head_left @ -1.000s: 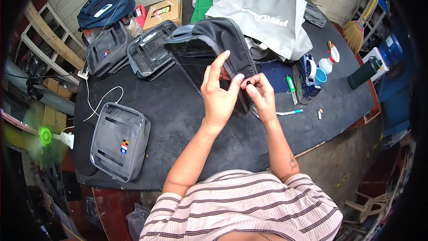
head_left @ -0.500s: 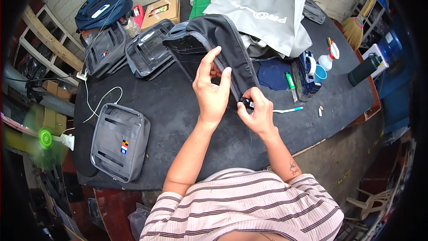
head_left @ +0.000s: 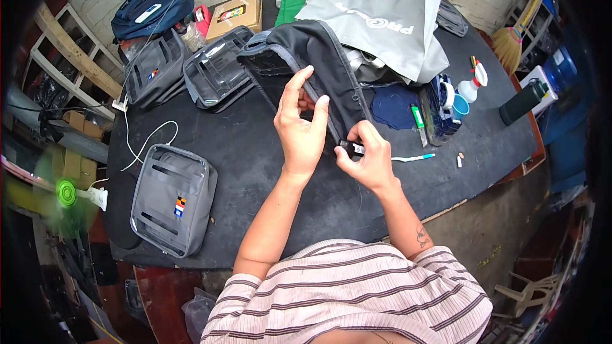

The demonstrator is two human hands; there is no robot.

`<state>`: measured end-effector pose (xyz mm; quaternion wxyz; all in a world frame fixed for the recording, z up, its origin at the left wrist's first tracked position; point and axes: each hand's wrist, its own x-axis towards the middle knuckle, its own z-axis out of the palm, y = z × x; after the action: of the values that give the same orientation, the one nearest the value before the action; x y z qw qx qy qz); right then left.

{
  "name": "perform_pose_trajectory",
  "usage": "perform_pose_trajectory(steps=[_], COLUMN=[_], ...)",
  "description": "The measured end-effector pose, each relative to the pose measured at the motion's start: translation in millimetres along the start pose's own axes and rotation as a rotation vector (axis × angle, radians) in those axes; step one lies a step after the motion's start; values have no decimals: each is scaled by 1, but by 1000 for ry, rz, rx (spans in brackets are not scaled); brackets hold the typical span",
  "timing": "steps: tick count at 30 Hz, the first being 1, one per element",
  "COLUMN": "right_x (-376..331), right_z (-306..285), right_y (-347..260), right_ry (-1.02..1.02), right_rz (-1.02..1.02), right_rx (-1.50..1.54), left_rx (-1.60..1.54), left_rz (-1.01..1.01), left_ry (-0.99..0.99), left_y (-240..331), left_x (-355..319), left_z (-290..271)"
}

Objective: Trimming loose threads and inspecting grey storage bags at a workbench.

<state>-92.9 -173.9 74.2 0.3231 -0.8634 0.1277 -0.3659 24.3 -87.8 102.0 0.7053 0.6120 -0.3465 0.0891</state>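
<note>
A dark bag [head_left: 330,67] with grey edging is held up off the table in front of me, its clear panel partly showing on the left. My left hand [head_left: 301,124] holds its edge, index finger and thumb stretched up along it and the other fingers mostly hidden in the bag. At the bag's lower corner my right hand [head_left: 371,159] pinches a small black piece with a white mark [head_left: 352,148]. Its kind is too small to tell, and whether it is joined to the bag is unclear.
Grey bags [head_left: 173,200] with clear panels lie on the black table [head_left: 255,153]. Behind are a navy backpack [head_left: 153,13], a cardboard box [head_left: 236,16] and a large grey bag [head_left: 376,25]. Rightward lie a green cutter [head_left: 417,116], a spray bottle [head_left: 472,86] and a dark bottle [head_left: 523,102].
The small black piece has turned slightly in my right fingers, showing more of its white mark. My left hand keeps its hold, and the whole view has shifted a little.
</note>
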Motion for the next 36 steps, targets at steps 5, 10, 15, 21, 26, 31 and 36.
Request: perform_pose_trajectory(steps=[5, 10, 15, 21, 26, 31, 36], right_x=[-6, -5, 8, 46, 79, 69, 7], right_z=[3, 1, -3, 0, -2, 13, -1], right_y=[4, 5, 14, 33, 7, -3, 130], right_ry=[85, 73, 244, 6, -78, 281, 60], right_rz=[-22, -28, 136, -16, -551, -336, 268], right_rx=[-48, -20, 40, -1, -250, 13, -256], left_rx=[-9, -11, 32, 549, 1162, 739, 463], left_rz=[-6, -5, 10, 272, 464, -27, -199], left_ry=[-2, -5, 39, 108, -192, -346, -167], left_y=[-1, -2, 3, 53, 86, 34, 26], left_x=[0, -1, -9, -23, 0, 2, 6], left_z=[1, 2, -10, -48, -65, -78, -85])
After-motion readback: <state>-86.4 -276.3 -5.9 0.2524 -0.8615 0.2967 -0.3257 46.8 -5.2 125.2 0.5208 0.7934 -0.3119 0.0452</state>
